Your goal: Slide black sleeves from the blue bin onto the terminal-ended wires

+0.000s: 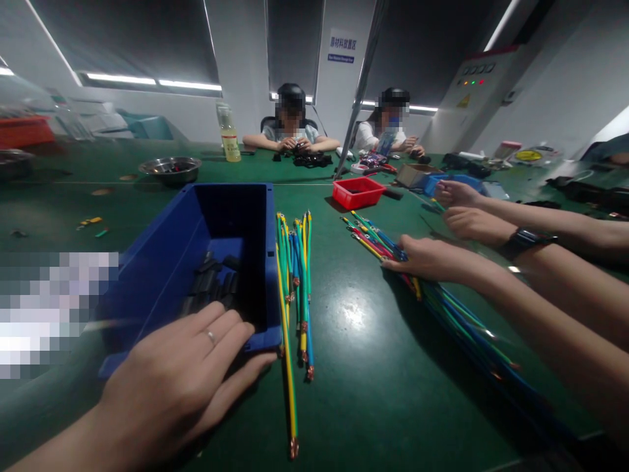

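While the left hand [181, 373] rests flat on the near rim of the blue bin [162, 262], fingers spread and its grip empty, steadying it, the right hand [425, 257] presses open-palmed on the loose wire bundle [462, 314], pinning it to the green worktop [358, 367]; sorted wires [295, 275] lie just beside the bin.

Lower left of the frame, the left hand [181, 373] lies flat on the near rim of a blue bin [162, 275] holding black pieces. At centre right, the right hand [422, 257] rests on a bundle of coloured wires [457, 314]. Between them, a few wires [295, 275] lie on the green tabletop [363, 367].
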`<state>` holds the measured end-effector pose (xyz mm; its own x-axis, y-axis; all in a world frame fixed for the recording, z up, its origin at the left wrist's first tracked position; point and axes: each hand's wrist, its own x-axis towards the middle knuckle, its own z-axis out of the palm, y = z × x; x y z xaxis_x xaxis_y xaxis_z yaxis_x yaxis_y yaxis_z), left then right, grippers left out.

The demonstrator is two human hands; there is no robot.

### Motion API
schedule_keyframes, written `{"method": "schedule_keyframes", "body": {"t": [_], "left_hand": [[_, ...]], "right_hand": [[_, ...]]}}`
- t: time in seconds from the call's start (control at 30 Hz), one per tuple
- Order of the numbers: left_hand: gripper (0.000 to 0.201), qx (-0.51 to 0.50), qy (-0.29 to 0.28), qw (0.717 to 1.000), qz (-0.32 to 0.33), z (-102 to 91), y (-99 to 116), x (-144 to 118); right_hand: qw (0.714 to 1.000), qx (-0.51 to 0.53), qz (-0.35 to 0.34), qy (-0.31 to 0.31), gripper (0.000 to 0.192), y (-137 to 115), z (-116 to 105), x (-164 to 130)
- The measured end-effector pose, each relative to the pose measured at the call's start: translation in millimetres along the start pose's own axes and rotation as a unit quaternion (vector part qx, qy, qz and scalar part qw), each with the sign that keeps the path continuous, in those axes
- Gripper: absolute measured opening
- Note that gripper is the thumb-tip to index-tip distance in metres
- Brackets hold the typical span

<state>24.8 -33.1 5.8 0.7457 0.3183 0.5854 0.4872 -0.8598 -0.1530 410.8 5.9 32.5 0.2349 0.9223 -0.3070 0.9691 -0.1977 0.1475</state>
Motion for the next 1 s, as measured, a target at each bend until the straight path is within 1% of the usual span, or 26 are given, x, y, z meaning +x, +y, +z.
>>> {"method": "schedule_keyframes", "body": {"t": [0.13, 0.3, 0.5, 0.63, 0.7, 0.8, 0.9, 1.0], "left_hand": [[0.029, -0.004, -0.008, 1.0, 0.006, -2.4, 0, 3], [0.031, -0.01, -0.031, 0.999, 0.007, -4.0, 1, 5], [0.031, -0.001, -0.018, 1.0, 0.006, -3.8, 2, 5], [0.032, 0.007, -0.008, 1.0, 0.003, -2.6, 2, 4], [0.031, -0.001, -0.009, 1.0, 0.003, -2.3, 2, 4], [0.032, 0.0, -0.009, 1.0, 0.002, -2.2, 2, 5], [0.031, 0.007, -0.006, 1.0, 0.004, -1.9, 2, 5], [0.028, -0.004, -0.021, 1.0, 0.005, -1.2, 2, 4]], "right_hand": [[1.0, -0.014, -0.005, 0.013, 0.058, -14, -2, 6], [0.999, -0.006, -0.012, 0.039, 0.055, -50, -11, 19], [0.995, 0.041, -0.022, 0.088, 0.057, -94, -17, 34], [0.987, 0.086, -0.038, 0.127, 0.062, -115, -14, 37], [0.982, 0.112, -0.057, 0.142, 0.062, -120, -10, 38], [0.971, 0.153, -0.099, 0.153, 0.058, -123, -4, 40], [0.959, 0.193, -0.13, 0.164, 0.054, -119, 2, 41], [0.95, 0.222, -0.149, 0.163, 0.055, -110, 3, 39]]}}
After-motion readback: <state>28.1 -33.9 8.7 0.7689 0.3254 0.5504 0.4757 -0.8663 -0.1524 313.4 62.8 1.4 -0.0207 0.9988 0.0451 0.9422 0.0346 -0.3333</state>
